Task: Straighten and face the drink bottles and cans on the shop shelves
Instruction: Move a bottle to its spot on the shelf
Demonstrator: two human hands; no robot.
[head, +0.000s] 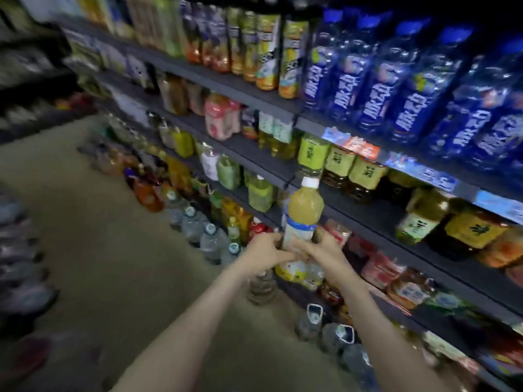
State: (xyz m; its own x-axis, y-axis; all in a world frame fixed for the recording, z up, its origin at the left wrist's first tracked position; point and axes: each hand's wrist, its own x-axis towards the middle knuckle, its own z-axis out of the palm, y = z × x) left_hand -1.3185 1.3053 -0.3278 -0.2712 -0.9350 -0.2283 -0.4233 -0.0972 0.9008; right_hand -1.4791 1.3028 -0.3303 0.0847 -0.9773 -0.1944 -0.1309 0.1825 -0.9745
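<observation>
Both bare forearms are stretched forward toward the shelves [368,219]. A yellow drink bottle [304,213] with a white cap is held upright in front of them, its lower label clasped by the left hand [264,251] and right hand [321,247], fingers curled around it.

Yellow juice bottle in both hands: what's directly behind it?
Behind the yellow juice bottle runs a dark shelf, with a green-labelled bottle above its cap. The left hand and right hand cover its base; anything behind there is hidden.
</observation>
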